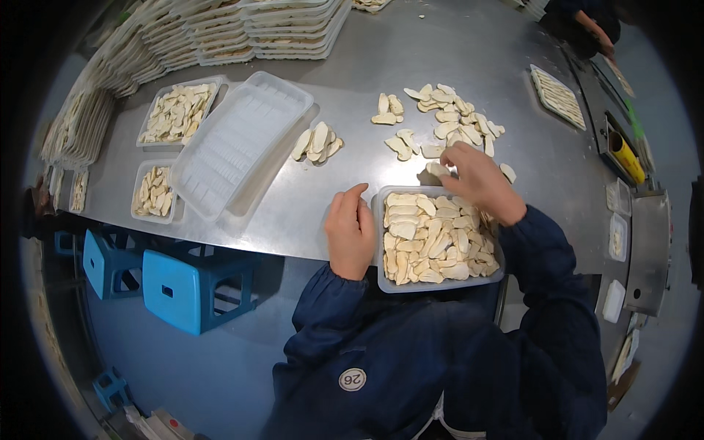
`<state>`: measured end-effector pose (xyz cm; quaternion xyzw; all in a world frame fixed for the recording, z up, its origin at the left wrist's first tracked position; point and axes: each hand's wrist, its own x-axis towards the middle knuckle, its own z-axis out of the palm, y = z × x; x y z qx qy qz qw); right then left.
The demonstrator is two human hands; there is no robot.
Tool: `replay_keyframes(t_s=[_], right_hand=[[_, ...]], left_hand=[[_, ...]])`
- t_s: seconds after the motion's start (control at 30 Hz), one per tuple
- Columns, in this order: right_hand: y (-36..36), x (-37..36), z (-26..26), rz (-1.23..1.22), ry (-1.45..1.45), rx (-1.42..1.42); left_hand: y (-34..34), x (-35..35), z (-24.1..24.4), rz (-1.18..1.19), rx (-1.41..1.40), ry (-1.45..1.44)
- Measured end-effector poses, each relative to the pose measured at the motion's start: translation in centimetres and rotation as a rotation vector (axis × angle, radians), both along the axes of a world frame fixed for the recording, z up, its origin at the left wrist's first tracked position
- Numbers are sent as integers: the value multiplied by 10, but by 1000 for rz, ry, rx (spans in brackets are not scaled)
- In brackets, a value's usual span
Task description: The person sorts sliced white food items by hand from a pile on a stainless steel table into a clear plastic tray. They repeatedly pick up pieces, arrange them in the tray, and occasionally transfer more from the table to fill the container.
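Observation:
A clear plastic tray (440, 286) filled with pale slices, which look like dried mushroom (434, 242), lies at the table's near edge. Slices at its upper left sit in a neat overlapping column; lower down they lie at mixed angles. My right hand (479, 179) is over the tray's far rim, pinching one pale slice (437, 169) between thumb and fingers. It hides the tray's far right corner. Just left of the tray, my left hand (352, 231) rests with bent fingers, thumb apart and nothing in it. Beyond the tray spreads a loose heap of slices (448, 113).
A small pile of slices (319, 142) lies left of the heap. An empty plastic tray (242, 146) overlaps two filled trays (179, 113). Stacked trays (291, 33) line the back left. Blue stools (170, 289) stand below the edge. Another person's arm (594, 30) is at upper right.

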<state>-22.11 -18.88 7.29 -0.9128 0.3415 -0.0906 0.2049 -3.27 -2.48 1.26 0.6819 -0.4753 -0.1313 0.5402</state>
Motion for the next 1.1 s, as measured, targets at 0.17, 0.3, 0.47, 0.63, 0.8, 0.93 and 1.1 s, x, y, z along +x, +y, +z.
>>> replay_keyframes(t_s=[0.17, 0.3, 0.47, 0.63, 0.8, 0.93, 1.1], right_hand=[[85, 5, 20, 201, -84, 28], [109, 11, 10, 196, -69, -50], [114, 17, 2, 212, -12, -133], [105, 14, 6, 207, -43, -150], [28, 6, 7, -85, -5, -229], [-21, 7, -12, -55, 87, -216], [-30, 15, -14, 95, 90, -171]], left_hand=[[0, -1, -2, -17, 34, 55], [-1, -1, -4, -3, -11, -12], [0, 0, -7, -1, -10, -25], [-1, -1, -7, -5, -5, 0], [-1, -1, -4, -5, -23, -25], [0, 1, -5, -3, 6, -29], [1, -1, -1, -4, 1, 11]])
